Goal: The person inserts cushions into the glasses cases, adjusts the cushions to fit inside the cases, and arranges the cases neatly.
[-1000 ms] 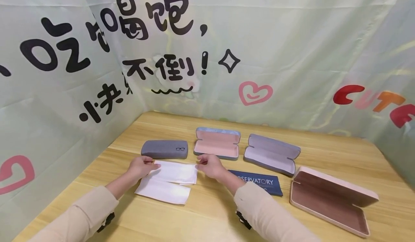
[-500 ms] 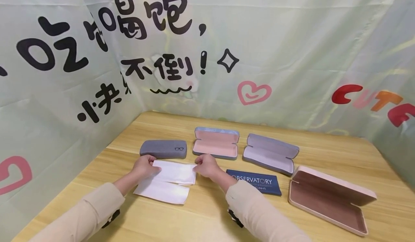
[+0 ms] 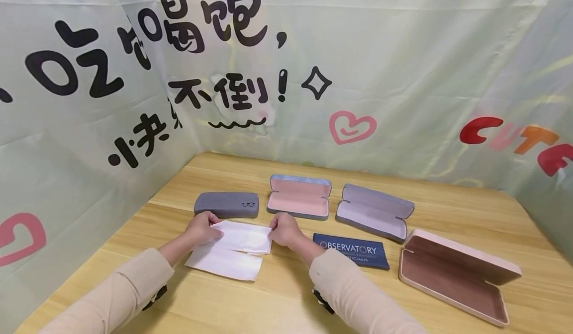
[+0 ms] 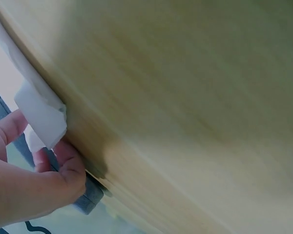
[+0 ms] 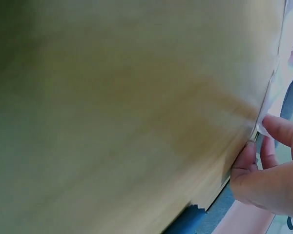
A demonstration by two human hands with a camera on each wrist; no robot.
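A white cloth (image 3: 243,237), folded with one flap lying over another, is on the wooden table in front of the person. My left hand (image 3: 203,229) pinches its far left corner; in the left wrist view the cloth's edge (image 4: 43,114) sits between thumb and fingers, a little raised. At the far right corner my right hand (image 3: 285,229) pinches the cloth between thumb and fingers. Just beyond the left hand lies a closed grey-blue glasses case (image 3: 226,205) with a small glasses print. Beyond the right hand stands an opened case with pink lining (image 3: 299,205).
A lilac-lined case (image 3: 373,214) stands opened at the back right. Nearer on the right is a larger pink case (image 3: 456,279) with brown lining, its lid up. A navy printed cloth (image 3: 351,249) lies beside the right forearm. Printed fabric walls (image 3: 403,75) border the table.
The left hand has shifted slightly to the right along the cloth's corner. My right forearm has drawn a little left, uncovering more of the navy cloth. The white cloth keeps its folded layout.
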